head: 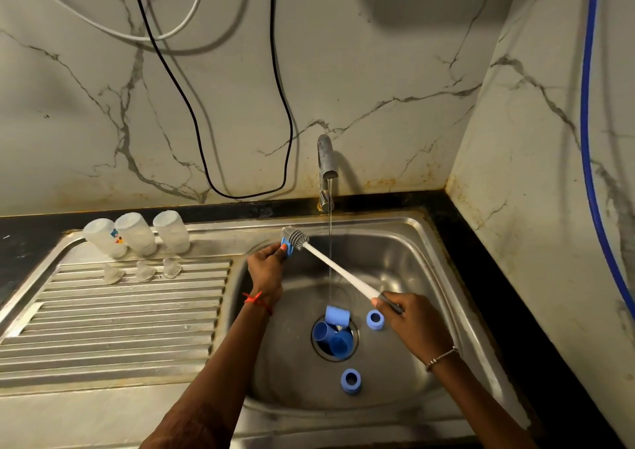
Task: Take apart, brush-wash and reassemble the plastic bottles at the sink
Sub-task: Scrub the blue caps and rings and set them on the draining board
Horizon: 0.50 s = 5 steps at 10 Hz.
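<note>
Fairly dim, warm light is thrown from upper left, so soft shadows are cast rightward on the wall point(378, 70) by the cables point(274, 36) and tap point(324, 159). Glare is picked up on the sink point(412, 223) rim (lines are bowed near the edges).

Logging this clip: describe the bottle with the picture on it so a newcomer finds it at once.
Left of the steel sink lies a ribbed draining board, with three clear bottles in a row along its back edge. The one meant is the leftmost bottle. It alone carries a small coloured picture on its side; the middle bottle and the right bottle are plain.
</note>
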Each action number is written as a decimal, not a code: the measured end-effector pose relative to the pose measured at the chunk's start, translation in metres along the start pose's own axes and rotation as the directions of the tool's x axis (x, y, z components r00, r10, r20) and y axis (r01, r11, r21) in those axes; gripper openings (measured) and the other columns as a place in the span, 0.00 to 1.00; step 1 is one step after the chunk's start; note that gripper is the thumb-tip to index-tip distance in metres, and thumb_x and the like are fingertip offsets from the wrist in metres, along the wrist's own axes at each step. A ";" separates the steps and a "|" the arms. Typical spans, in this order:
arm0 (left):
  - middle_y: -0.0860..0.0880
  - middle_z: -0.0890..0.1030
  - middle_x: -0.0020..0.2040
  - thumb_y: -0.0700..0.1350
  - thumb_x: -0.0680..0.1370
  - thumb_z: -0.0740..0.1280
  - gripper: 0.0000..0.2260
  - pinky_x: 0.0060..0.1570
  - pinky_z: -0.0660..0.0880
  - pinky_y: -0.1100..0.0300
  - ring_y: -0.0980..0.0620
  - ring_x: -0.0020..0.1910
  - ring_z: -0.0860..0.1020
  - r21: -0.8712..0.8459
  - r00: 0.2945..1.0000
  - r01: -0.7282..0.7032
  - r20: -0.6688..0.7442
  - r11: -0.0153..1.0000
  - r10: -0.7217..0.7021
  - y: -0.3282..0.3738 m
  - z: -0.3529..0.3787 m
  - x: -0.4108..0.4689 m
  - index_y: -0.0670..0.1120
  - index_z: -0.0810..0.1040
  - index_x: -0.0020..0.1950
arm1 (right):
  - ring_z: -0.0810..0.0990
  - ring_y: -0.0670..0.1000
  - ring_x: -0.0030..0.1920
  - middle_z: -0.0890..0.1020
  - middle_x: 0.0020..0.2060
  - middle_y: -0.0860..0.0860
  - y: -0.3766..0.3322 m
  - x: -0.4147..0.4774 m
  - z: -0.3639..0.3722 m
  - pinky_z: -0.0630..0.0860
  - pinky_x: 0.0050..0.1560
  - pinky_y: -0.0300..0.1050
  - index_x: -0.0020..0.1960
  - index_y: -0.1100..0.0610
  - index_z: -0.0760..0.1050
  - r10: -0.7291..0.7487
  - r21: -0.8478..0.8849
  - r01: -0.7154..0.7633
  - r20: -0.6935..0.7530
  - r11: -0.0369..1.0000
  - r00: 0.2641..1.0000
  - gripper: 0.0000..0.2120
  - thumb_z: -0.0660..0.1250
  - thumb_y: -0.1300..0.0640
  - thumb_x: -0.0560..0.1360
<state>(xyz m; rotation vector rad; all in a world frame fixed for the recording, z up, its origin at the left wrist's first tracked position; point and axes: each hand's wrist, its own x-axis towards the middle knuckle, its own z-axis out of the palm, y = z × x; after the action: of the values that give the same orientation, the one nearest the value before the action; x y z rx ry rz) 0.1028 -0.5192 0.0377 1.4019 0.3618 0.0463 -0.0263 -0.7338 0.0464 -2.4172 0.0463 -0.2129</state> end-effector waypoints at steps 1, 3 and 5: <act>0.36 0.79 0.57 0.37 0.79 0.63 0.11 0.60 0.74 0.47 0.41 0.57 0.78 -0.032 0.999 0.030 -0.011 0.999 -0.030 0.004 0.006 -0.002 0.35 0.76 0.59 | 0.65 0.44 0.23 0.66 0.20 0.47 -0.005 0.001 0.005 0.60 0.24 0.35 0.30 0.45 0.66 0.011 -0.014 -0.011 0.004 1.000 1.000 0.17 0.63 0.49 0.77; 0.30 0.67 0.69 0.31 0.80 0.57 0.15 0.54 0.58 0.80 0.37 0.68 0.67 -0.180 0.974 0.227 0.054 0.957 -0.221 0.012 0.003 -0.004 0.30 0.68 0.67 | 0.70 0.46 0.26 0.69 0.22 0.46 -0.002 -0.001 0.002 0.63 0.27 0.35 0.41 0.53 0.78 -0.046 -0.101 0.047 0.007 0.994 0.999 0.11 0.64 0.48 0.77; 0.39 0.78 0.61 0.36 0.83 0.52 0.17 0.68 0.60 0.61 0.44 0.71 0.67 -0.425 0.912 0.397 0.079 0.814 -0.403 0.019 -0.003 -0.002 0.34 0.64 0.71 | 0.76 0.49 0.24 0.78 0.23 0.52 0.005 -0.007 -0.002 0.58 0.23 0.29 0.46 0.55 0.82 -0.219 -0.329 0.193 -0.044 0.924 0.975 0.08 0.70 0.52 0.73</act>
<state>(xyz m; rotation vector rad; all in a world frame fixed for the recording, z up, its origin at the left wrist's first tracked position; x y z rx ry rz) 0.1033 -0.5136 0.0560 0.8611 0.6153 -0.2010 -0.0336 -0.7385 0.0437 -2.7409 -0.1505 -0.4284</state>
